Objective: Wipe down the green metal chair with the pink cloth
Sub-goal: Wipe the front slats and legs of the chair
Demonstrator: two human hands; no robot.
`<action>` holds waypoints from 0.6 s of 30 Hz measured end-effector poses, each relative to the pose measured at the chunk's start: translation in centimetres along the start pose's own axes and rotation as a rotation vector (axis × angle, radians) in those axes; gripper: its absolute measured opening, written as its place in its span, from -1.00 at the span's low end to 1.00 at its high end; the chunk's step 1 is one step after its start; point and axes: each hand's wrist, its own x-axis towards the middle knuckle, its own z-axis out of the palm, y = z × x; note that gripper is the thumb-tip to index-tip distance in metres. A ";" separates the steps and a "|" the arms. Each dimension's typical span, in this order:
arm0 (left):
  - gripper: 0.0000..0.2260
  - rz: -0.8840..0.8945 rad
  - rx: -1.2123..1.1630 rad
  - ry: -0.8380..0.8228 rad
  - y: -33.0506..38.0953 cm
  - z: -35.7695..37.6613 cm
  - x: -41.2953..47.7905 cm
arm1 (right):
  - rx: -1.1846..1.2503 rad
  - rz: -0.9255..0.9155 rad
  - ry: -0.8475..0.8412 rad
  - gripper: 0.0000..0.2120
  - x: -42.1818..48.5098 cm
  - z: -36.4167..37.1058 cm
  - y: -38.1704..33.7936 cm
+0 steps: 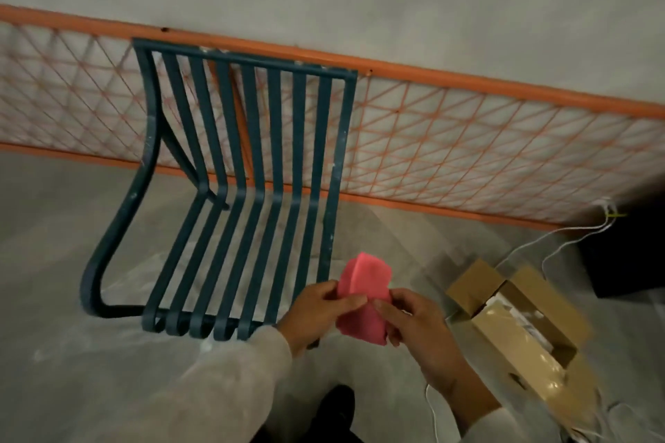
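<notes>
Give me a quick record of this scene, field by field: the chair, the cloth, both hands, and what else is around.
chair: green metal slatted chair, standing on the grey floor against an orange mesh fence
cloth: pink cloth, folded, held in front of the seat's front right corner, not seen touching the slats
left hand: left hand pinching the cloth's left edge
right hand: right hand gripping the cloth's right side
nearby: open brown cardboard box on the floor to the right, white cables beside it
wiping: not yet begun
</notes>
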 end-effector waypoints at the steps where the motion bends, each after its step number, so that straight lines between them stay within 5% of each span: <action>1: -0.68 0.022 -0.005 -0.010 -0.1 -1.0 -1.2 | -0.023 -0.002 0.010 -0.91 -0.8 1.0 -0.5; 12: -0.64 0.195 0.153 0.096 -2.0 -4.5 -6.4 | 0.069 0.108 0.194 -0.64 -4.0 8.9 -1.0; 18: -0.67 0.243 0.315 0.078 -2.0 -3.0 -5.1 | 0.154 0.199 -0.003 -0.61 -1.5 8.7 -1.5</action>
